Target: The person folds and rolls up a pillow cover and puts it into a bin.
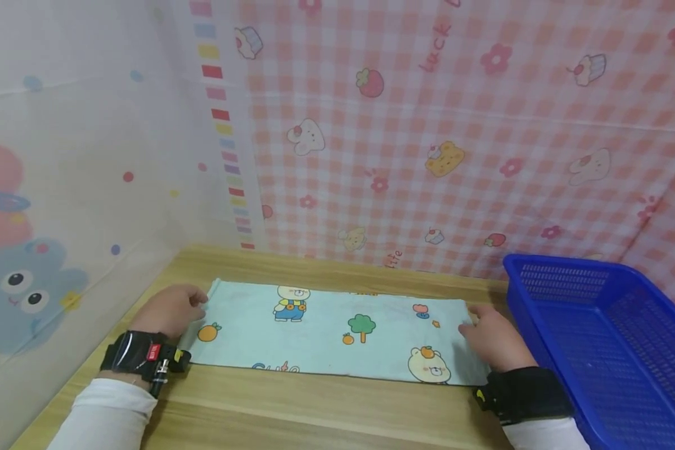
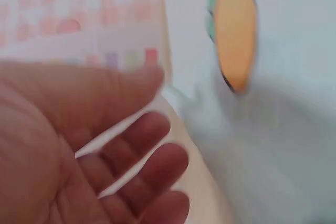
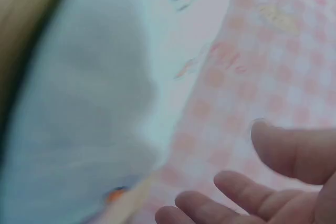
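The fingers (image 2: 163, 169) of the left hand (image 1: 171, 307) are curving loosely with the thumb standing apart, gripping nothing. Those of the right hand (image 1: 496, 337) are lying spread and relaxed, also holding nothing, thumb well away from them. Whether any fingertip is actually touching fabric, the views are not making plain.

Between the hands, a long, pale mint-green strip of printed cloth (image 1: 326, 347) is lying flat, its short ends falling just beside each hand. It appears to be folded, since bears and lettering are breaking off at its long edges. The hands are probably framing the two ends because that placing is letting them tend both corners evenly and keep the strip straight.

Just beyond the right forearm, a deep-blue plastic mesh-walled basket (image 1: 574, 281) is sitting, seemingly within easy reach yet off the cloth's working space.

Everything is resting on a light wood-grain tabletop (image 1: 337, 412). Behind it, a pink-and-white checked sheet with strawberries and cupcakes (image 1: 394, 125) is hanging; at left, a white sheet with cartoon figures (image 1: 107, 137) is closing the corner.
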